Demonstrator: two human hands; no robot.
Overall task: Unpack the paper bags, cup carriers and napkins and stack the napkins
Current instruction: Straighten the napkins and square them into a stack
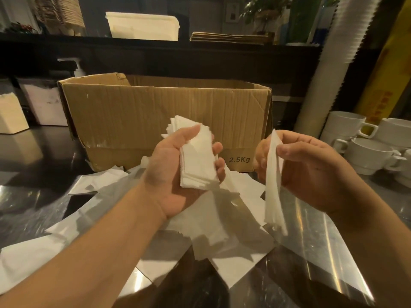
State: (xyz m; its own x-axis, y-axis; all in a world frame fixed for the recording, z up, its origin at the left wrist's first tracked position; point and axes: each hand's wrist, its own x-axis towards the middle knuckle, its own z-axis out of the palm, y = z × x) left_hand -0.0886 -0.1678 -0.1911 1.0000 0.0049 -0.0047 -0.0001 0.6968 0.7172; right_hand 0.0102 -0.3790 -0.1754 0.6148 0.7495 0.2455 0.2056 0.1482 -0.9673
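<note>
Left hand [178, 165]: palm up, fingers curled round a small stack of napkins [196, 158], held above the counter's near middle.
Right hand [307, 170]: thumb and fingers pinch a single napkin [273, 181] – it hangs down edge-on, apart from the stack.
Loose napkins [211, 221]: strewn over the metal counter [311, 236] beneath both hands.
Cardboard box [164, 116]: open – behind the hands, toward the counter's far edge.
White cups [367, 152]: stacked at the counter's right edge.
</note>
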